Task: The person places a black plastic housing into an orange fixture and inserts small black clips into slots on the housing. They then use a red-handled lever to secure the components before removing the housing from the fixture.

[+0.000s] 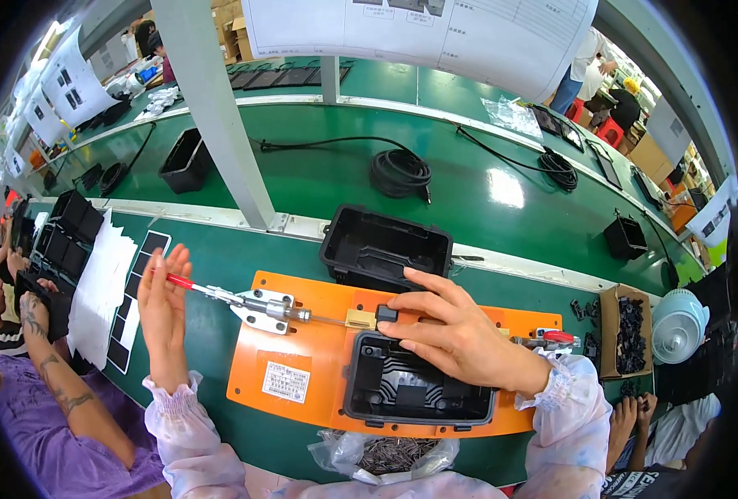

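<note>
"Resting near the red handle, is that the left hand?"

"Yes, palm turned inward, fingers pointing up, thumb and fingertips at the handle's end. I cannot tell whether they grip it or merely touch it."

"What does the handle belong to?"

"A metal toggle clamp mounted on the orange fixture. Its rod points right, toward a brass-coloured block."

"And the right hand?"

"Well apart from the left, back upward, fingers spread. Fingertips touch a small black block, which sits just right of the brass-coloured one, at the far edge of the open black box."

"Where does that box lie?"

"On the fixture, open side up, partly under the right hand. The fixture lies on the green counter."

"Anything around it?"

"Another black box just behind the fixture, also open. A plastic bag of screws lies on the near side, by the person's body. To the right stands a cardboard box of small black parts, with a pale green fan beside it."

"Farther back?"

"A coiled black cable, on a green surface beyond the white rail."
</note>
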{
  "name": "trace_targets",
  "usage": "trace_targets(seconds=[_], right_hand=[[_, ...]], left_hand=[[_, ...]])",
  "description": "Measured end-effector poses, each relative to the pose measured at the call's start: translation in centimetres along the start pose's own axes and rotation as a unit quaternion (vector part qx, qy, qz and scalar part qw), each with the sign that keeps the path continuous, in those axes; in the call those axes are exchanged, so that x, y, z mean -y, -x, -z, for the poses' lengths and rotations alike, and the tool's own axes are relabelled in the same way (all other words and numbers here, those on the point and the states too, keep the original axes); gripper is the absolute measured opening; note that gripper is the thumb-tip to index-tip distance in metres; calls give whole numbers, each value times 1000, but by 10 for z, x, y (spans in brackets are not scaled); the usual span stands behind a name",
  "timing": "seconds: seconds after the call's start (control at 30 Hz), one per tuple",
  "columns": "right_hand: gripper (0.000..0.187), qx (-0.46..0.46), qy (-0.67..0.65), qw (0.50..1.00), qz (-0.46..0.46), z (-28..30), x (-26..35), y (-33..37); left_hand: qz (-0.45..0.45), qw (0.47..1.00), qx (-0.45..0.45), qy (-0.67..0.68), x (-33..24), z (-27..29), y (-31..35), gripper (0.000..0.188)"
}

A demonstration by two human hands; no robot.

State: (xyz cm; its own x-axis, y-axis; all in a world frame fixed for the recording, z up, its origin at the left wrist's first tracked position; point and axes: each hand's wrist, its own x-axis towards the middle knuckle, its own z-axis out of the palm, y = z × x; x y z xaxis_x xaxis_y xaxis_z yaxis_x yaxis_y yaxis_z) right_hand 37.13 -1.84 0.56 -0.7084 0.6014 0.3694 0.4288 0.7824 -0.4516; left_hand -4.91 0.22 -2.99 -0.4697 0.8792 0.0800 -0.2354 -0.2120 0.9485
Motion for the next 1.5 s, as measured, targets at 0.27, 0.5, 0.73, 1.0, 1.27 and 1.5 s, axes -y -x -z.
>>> trace_targets(seconds=[0.27,0.5,0.73,1.0,1.27,1.5], right_hand=[[32,-22,36,999,16,-2,-5,-4],[30,-41,36,998,18,-5,3,-1],[47,-40,164,985,38,4,7,12],[28,-95,481,859,-149,77,24,73],[19,-380,357,748,-410,143,-18,230],[21,-330,-30,743,-582,120,-55,273]], left_hand=[[-240,934,161,-211,-40,-94,53,38],[-444,699,316,-463,-18,-126,94,51],[-486,644,305,-506,-10,-133,88,52],[-535,624,323,-469,-32,-124,69,44],[-412,820,41,-395,-39,-76,29,27],[-98,709,122,-688,-18,30,-27,39]])
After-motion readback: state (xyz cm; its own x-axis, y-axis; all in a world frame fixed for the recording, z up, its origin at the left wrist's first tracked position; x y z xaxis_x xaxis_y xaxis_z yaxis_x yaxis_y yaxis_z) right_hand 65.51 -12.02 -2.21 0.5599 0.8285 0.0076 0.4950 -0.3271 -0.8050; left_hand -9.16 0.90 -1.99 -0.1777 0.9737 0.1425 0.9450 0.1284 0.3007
